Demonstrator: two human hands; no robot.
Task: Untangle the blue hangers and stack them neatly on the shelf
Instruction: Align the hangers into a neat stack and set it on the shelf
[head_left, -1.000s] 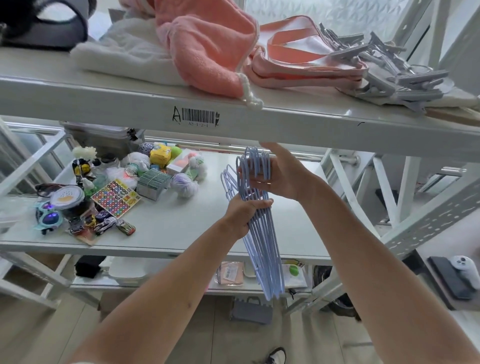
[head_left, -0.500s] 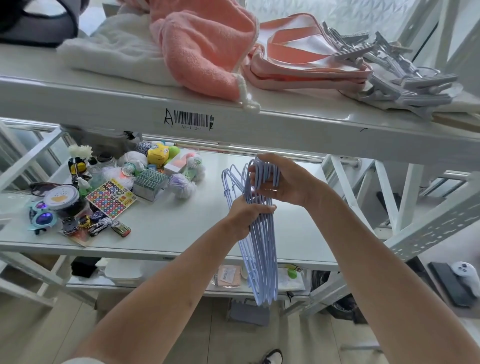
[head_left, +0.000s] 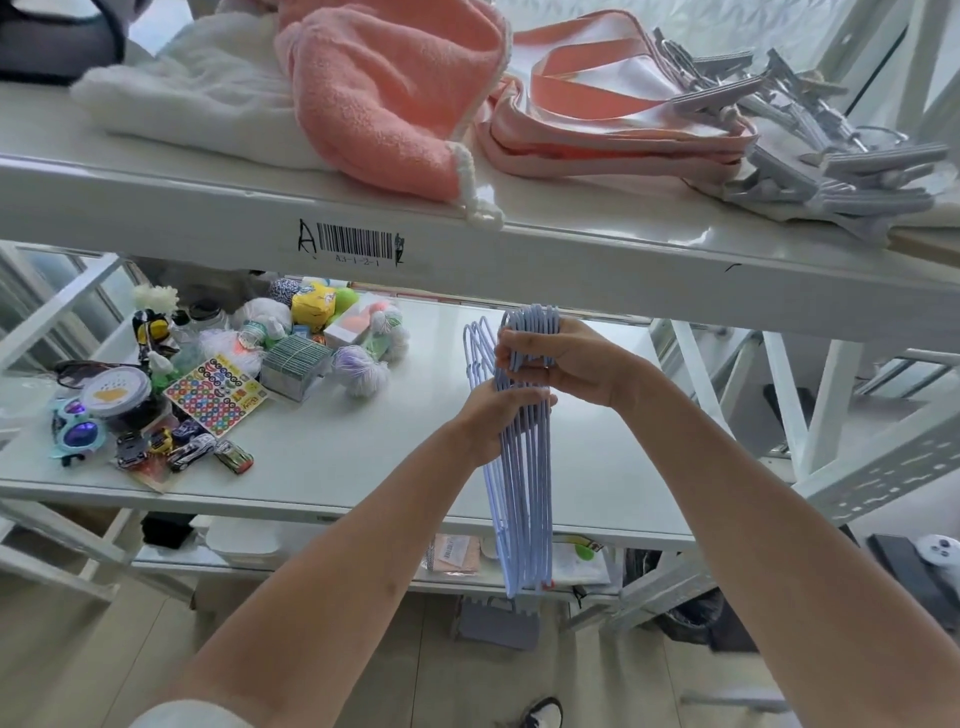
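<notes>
Blue hangers (head_left: 519, 467), a bunch of them, are hanging upright in the air in front of the middle shelf (head_left: 332, 467), hooks up, bottom ends dropping below that shelf's front edge. A few hooks are splaying off to the left of the bunch, the others are sitting packed together.

I'm holding the bunch with both hands. My left hand (head_left: 488, 426) is gripping the necks from the left, fingers curled round the wires. My right hand (head_left: 561, 364) is just above it, fingers curled over and pinching the packed hooks at the top. Both hands are touching the hangers and sitting near each other, right above left.

Relative to the hangers: sticker sheet (head_left: 215, 392) is lying well to the left on the middle shelf, with toy cars (head_left: 182, 447) in front of it and a small striped box (head_left: 293, 364) to its right. Further left, blue sunglasses (head_left: 75, 426) and a round lidded tub (head_left: 117, 392) are sitting together.

Above the hangers, the top shelf (head_left: 571, 254) is carrying a pink towel (head_left: 384, 93) over white fabric (head_left: 197, 109), a barcode label (head_left: 353, 241) on its front lip up-left of the hooks, and grey clip hangers (head_left: 810, 150) piled up to the right.
</notes>
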